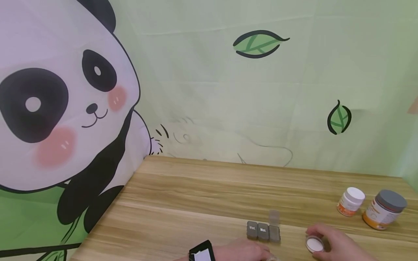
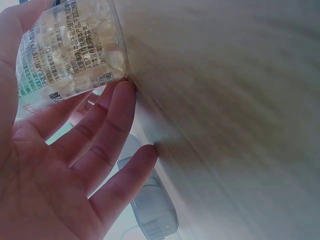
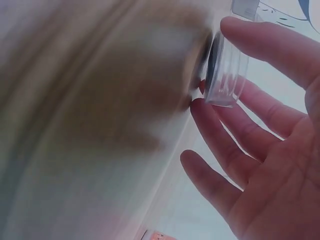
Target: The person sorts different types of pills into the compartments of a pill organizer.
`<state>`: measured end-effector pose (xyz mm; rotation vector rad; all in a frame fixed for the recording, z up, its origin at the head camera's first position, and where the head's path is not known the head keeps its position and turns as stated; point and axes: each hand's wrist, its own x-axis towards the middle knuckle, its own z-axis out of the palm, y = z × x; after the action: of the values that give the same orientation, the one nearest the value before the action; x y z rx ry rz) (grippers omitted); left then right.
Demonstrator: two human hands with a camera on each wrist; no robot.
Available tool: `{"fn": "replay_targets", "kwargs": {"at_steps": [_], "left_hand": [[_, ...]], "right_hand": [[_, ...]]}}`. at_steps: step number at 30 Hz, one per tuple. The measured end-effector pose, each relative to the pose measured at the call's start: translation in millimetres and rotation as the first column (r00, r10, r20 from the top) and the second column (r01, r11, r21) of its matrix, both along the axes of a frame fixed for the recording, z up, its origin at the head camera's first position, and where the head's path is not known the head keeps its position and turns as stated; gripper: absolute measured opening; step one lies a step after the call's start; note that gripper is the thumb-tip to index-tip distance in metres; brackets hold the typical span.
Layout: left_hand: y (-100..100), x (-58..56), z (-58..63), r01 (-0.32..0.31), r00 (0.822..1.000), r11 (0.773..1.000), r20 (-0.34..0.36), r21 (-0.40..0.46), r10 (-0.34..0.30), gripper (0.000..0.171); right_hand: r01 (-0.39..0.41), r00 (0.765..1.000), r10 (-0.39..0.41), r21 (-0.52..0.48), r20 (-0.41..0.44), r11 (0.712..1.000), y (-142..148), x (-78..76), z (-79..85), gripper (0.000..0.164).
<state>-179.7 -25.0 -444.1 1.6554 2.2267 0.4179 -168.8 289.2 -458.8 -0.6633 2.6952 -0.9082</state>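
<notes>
My left hand grips a clear jar of yellowish softgel capsules with printed text on its side. Only a sliver of the jar shows at the bottom edge of the head view. At the right, my right hand holds a round clear lid with a white inside between thumb and fingers. In the right wrist view the lid is on edge to the camera, close to the tabletop. A grey pill organizer lies just beyond the left hand. Its "Wed." and "Mon." compartments are closed, and the right-hand one has its flap raised.
A small white-capped bottle and a larger grey-capped jar stand at the right of the wooden table. Behind it hangs a green cloth with a panda print. A black device is strapped to the left wrist.
</notes>
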Motion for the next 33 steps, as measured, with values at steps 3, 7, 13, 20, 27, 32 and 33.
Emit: {"fn": "replay_targets", "kwargs": {"at_steps": [3,7,13,20,27,32,33], "left_hand": [[0.1,-0.2,-0.2,-0.003,1.000,1.000,-0.001,0.002,0.003,0.017],[-0.1,-0.8,-0.5,-0.007,1.000,1.000,0.001,0.006,0.007,0.020],[-0.4,-1.3,-0.7,-0.004,1.000,1.000,-0.004,0.009,0.004,0.022],[-1.0,-0.8,-0.9,0.007,1.000,1.000,-0.015,0.004,-0.007,0.021],[-4.3,1.9,-0.8,-0.043,0.999,0.999,-0.014,-0.018,0.043,0.025],[-9.6,-0.8,3.5,-0.056,0.995,0.998,0.085,-0.009,0.057,0.029],[-11.4,-2.0,5.6,-0.062,0.990,0.998,0.125,-0.010,0.063,0.030]], "right_hand": [[-0.005,1.000,0.005,0.009,-0.007,1.000,0.8,-0.5,-0.7,0.044],[-0.012,1.000,0.012,0.020,-0.024,1.000,1.9,-1.5,-2.2,0.043],[0.009,1.000,-0.009,0.035,0.010,0.999,0.9,-3.2,-0.2,0.041],[0.006,1.000,-0.005,0.058,-0.016,0.998,0.5,-2.6,-1.3,0.050],[0.010,0.974,0.021,0.137,-0.225,0.991,-6.2,6.5,-1.4,0.057],[0.050,0.942,-0.023,0.073,-0.335,0.996,-19.8,15.3,6.5,0.049],[0.033,0.940,-0.018,0.037,-0.341,0.999,-21.5,16.0,7.1,0.047]]}}
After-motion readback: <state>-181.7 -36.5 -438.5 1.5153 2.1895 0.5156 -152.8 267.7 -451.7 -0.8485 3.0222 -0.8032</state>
